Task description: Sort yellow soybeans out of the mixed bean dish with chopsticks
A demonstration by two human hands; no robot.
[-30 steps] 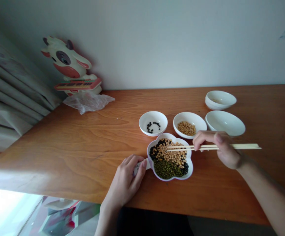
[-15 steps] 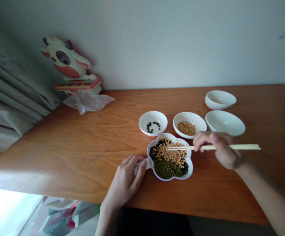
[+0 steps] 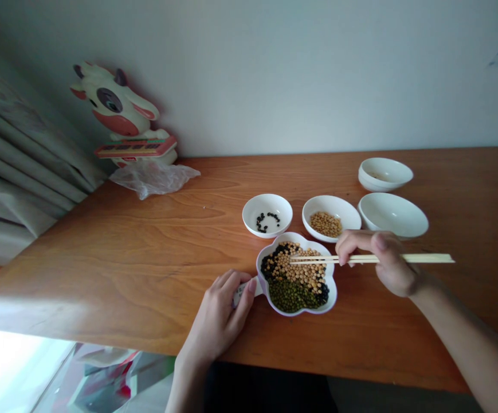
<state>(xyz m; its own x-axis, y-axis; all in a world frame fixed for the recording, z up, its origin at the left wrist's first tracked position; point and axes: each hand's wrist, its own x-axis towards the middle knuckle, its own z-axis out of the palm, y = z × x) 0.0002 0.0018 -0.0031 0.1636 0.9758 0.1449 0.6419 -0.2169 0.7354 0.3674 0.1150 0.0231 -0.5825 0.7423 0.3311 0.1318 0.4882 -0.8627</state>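
My left hand (image 3: 220,312) is closed round the short handle of a white, flower-shaped dish (image 3: 333,287) on the table. Inside it lie yellow soybeans (image 3: 306,271), green mung beans (image 3: 292,295) and black beans (image 3: 268,265). My right hand (image 3: 377,258) grips a pair of light wooden chopsticks (image 3: 429,258), held almost level. Their tips are over the soybeans in the dish; whether they pinch a bean is too small to tell. Behind the dish stand a white bowl (image 3: 267,202) with a few black beans and another white bowl (image 3: 352,217) with soybeans.
A white bowl (image 3: 397,213) sits just behind my right hand, with another bowl (image 3: 386,179) farther back. At the left rear, a cow toy with a keyboard (image 3: 134,148) stands by a crumpled plastic bag (image 3: 156,180). Grey curtains (image 3: 20,160) hang on the left.
Hardly anything differs. My right hand and the chopsticks have shifted very slightly to the left; my left hand still holds the dish handle.
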